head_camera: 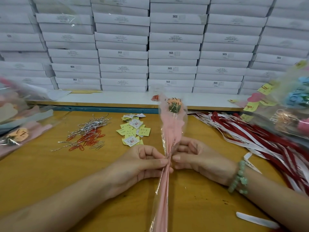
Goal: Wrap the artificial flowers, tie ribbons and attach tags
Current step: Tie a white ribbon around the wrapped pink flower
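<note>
Pink wrapped flower [172,129] stands upright; left hand [143,163] and right hand [197,159] both pinch its narrow neck with curled fingers, above the counter [41,173].

Wooden table [41,173]: clips [87,139], tags [133,131], ribbons [250,131].

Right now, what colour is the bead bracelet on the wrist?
Pale green bead bracelet, in the head view.
</note>
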### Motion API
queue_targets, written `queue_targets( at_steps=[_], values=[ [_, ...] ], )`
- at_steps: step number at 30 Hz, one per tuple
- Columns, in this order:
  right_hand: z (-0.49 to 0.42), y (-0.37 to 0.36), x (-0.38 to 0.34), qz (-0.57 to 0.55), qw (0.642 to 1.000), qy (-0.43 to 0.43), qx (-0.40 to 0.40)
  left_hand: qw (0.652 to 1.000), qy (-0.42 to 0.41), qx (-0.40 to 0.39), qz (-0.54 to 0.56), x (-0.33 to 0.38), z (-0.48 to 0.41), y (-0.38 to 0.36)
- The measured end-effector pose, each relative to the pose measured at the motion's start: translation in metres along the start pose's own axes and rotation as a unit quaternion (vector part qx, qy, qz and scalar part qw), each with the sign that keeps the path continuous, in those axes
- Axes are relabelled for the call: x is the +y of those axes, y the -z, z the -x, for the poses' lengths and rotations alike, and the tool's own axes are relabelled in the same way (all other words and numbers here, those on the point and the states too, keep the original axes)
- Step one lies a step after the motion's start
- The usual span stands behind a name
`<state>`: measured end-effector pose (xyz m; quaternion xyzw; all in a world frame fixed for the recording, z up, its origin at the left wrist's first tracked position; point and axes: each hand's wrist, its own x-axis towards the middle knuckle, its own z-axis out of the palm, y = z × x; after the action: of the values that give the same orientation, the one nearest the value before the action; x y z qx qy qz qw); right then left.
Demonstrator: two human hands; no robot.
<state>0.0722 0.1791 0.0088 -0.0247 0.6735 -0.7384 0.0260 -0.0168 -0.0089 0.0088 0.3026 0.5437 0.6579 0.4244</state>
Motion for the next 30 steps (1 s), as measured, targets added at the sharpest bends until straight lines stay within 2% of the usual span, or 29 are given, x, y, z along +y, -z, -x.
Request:
queue_targets(
  at_steps=[4, 6, 10, 15, 19, 22, 26, 30],
  values=[
    [-0.001, -0.005, -0.004, -0.06, 0.997, -0.016, 0.047, 1.0, -0.021, 0.022, 0.003, -0.003, -0.001, 0.001],
    [-0.001, -0.009, -0.004, -0.004, 0.997, -0.028, 0.078, 0.999, -0.026, 0.026, 0.002, -0.004, 0.0, 0.0],
    [0.001, -0.02, -0.005, 0.115, 0.989, -0.011, 0.092, 0.999, -0.034, 0.031, -0.011, -0.004, 0.001, -0.002],
    [0.0, -0.022, -0.006, 0.097, 0.987, 0.001, 0.129, 0.998, -0.039, 0.044, -0.04, -0.005, 0.002, -0.006],
    [0.001, -0.019, -0.005, 0.064, 0.991, -0.002, 0.115, 0.997, -0.041, 0.051, -0.046, -0.006, 0.002, -0.005],
    [0.003, -0.01, -0.004, 0.023, 0.997, 0.001, 0.073, 0.997, -0.05, 0.047, -0.037, -0.006, 0.001, -0.005],
    [0.004, -0.007, -0.004, 0.044, 0.999, -0.004, -0.008, 0.997, -0.058, 0.045, -0.002, -0.008, 0.0, -0.001],
    [0.004, -0.005, -0.002, 0.049, 0.998, 0.001, -0.028, 0.997, -0.058, 0.043, 0.015, -0.009, 0.0, 0.001]
  ],
)
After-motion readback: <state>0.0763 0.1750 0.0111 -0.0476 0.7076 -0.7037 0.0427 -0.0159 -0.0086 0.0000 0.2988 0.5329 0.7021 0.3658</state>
